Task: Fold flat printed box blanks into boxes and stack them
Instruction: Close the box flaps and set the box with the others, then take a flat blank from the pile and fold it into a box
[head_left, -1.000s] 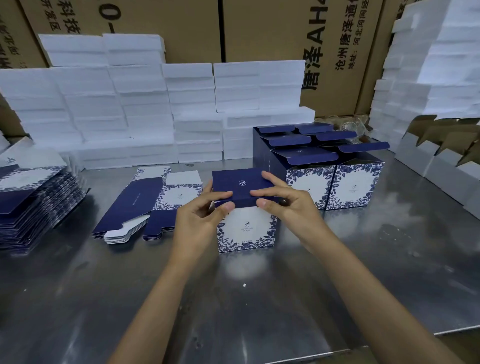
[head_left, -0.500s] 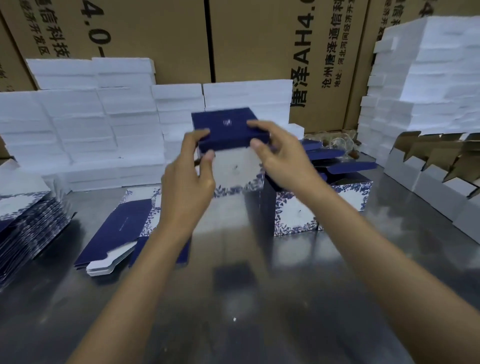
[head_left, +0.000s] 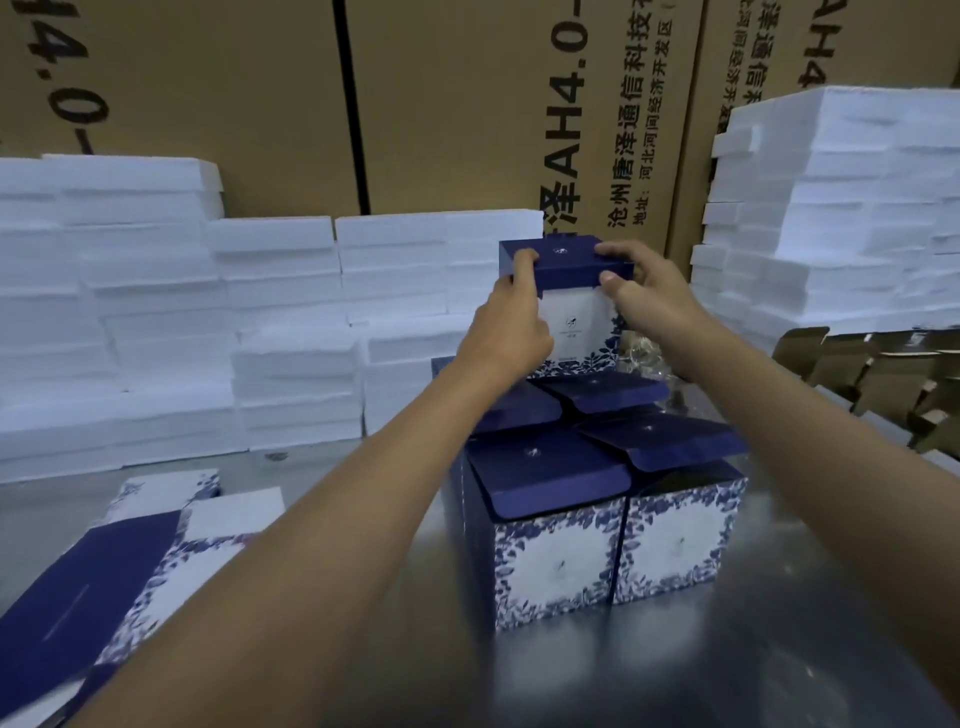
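While both hands pinch the folded box (head_left: 566, 306) over the stacked boxes (head_left: 597, 499) | left grip (head_left: 511, 317), right grip (head_left: 652, 301): clamped on lid edges | lower squarely, align corners, release gently.

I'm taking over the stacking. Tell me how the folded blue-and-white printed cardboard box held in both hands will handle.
The folded blue-and-white cardboard box is probably light: the left hand and right hand lift it by fingertips. Likely crushable, being thin folded card. It may tip if set on the uneven raised lids of the open boxes below.
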